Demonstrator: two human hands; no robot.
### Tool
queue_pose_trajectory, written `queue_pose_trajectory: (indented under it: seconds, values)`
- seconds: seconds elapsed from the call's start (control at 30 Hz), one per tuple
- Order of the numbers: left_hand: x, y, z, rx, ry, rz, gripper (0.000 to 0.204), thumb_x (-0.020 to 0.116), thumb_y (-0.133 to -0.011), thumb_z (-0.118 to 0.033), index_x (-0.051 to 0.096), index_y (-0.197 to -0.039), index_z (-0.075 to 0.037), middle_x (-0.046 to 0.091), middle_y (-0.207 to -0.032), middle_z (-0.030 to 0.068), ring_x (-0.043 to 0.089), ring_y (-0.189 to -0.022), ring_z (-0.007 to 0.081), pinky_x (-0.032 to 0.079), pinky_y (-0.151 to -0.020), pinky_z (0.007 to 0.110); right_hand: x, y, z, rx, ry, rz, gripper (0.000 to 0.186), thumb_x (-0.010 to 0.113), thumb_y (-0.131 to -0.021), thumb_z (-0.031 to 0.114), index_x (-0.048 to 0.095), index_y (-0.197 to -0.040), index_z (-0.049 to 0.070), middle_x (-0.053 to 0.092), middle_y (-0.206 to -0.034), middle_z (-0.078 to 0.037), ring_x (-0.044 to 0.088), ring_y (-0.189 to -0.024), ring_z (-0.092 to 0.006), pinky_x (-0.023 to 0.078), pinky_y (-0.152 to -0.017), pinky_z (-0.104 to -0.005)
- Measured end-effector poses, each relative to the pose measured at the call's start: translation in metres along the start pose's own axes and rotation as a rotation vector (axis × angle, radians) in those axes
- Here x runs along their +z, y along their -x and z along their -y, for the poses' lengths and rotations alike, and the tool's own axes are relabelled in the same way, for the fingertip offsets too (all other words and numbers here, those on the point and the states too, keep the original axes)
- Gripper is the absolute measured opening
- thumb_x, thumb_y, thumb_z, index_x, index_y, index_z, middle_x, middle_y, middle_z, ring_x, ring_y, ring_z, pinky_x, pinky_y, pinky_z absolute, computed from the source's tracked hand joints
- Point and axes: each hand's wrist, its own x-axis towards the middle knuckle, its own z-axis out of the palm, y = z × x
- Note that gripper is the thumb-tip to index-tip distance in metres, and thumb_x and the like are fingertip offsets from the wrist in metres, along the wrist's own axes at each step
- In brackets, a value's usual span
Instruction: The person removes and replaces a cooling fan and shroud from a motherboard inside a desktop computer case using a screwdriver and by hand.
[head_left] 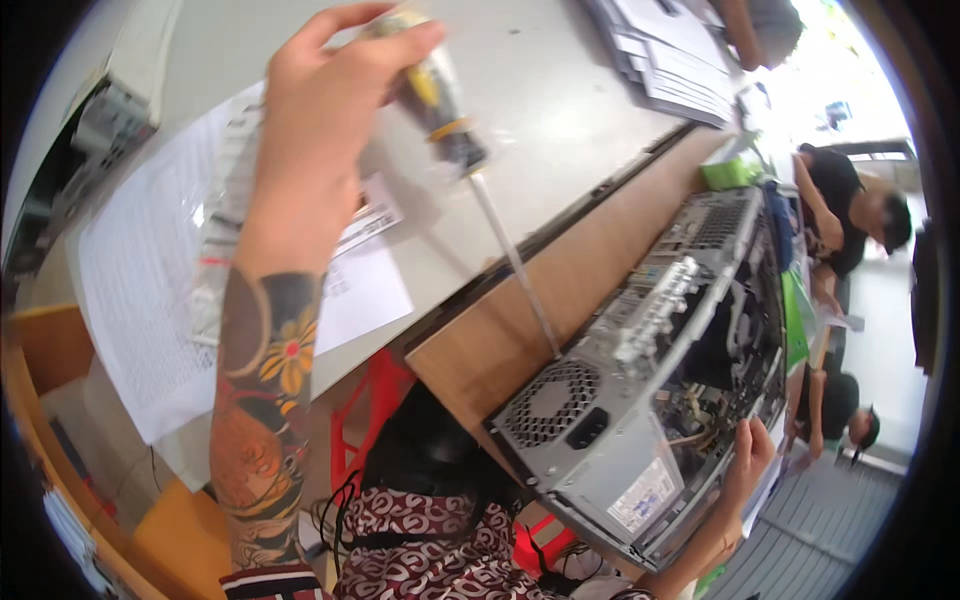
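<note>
My left hand [330, 90], raised over the pale table [500, 100], grips a long screwdriver [437, 112] by its yellow and black handle. Its thin shaft slopes down to the back edge of an open grey computer case [560, 470], near the fan grille; whether the tip touches is unclear. The case lies slanted on a wooden board [470, 345], its metal frame and inner parts exposed. At its lower right, my right hand [750, 450] has its fingers curled on the edge of the case.
Papers [140, 310] lie at the left, another stack [660, 50] at the top. A green object [730, 168] sits beyond the case. A red stool [365, 405] shows beneath. People [850, 200] work at the right; another person's arm [750, 30] shows at the top.
</note>
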Motion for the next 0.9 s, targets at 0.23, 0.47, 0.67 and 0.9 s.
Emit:
queue_pose_trajectory:
  seconds: [0.23,0.47,0.67,0.9]
  values:
    - [0.011,0.011,-0.012,-0.029,0.326,0.068,0.045,0.059,-0.089,-0.018,0.051,-0.130,-0.002,0.063,-0.114,0.0207,0.065,-0.106,0.0302,0.049,-0.097,0.036,-0.013,-0.014,0.011,-0.087,0.106,0.028,0.039,0.068,-0.087,0.014,0.038,-0.066,0.001,0.033,-0.059,-0.003,0.032,-0.057,-0.0110,0.025,-0.052,-0.0310]
    - [0.013,0.028,-0.025,0.001,0.507,0.028,0.023,0.060,-0.095,-0.015,0.053,-0.115,-0.006,0.057,-0.090,0.0101,0.057,-0.080,0.0186,0.050,-0.076,0.030,-0.001,-0.015,0.033,-0.127,0.004,-0.049,0.039,0.071,-0.086,0.016,0.043,-0.064,0.000,0.036,-0.056,-0.003,0.033,-0.053,-0.0102,0.025,-0.049,-0.0313]
    - [0.016,0.036,-0.033,-0.075,0.874,0.178,0.017,0.058,-0.100,-0.016,0.051,-0.089,-0.005,0.034,-0.061,-0.0027,0.032,-0.051,0.0073,0.032,-0.046,0.023,-0.017,-0.008,0.036,-0.063,-0.038,0.090,0.043,0.072,-0.088,0.022,0.046,-0.064,-0.002,0.037,-0.055,-0.004,0.032,-0.054,-0.0101,0.026,-0.048,-0.0315]
    - [0.002,0.033,-0.019,-0.067,1.006,0.564,0.032,0.056,-0.102,-0.024,0.039,-0.079,-0.008,0.034,-0.060,-0.0015,0.033,-0.051,0.0081,0.035,-0.048,0.023,-0.023,-0.003,0.037,-0.083,-0.160,0.092,0.032,0.070,-0.090,0.021,0.061,-0.073,-0.004,0.052,-0.057,-0.007,0.047,-0.052,-0.0096,0.038,-0.050,-0.0288]
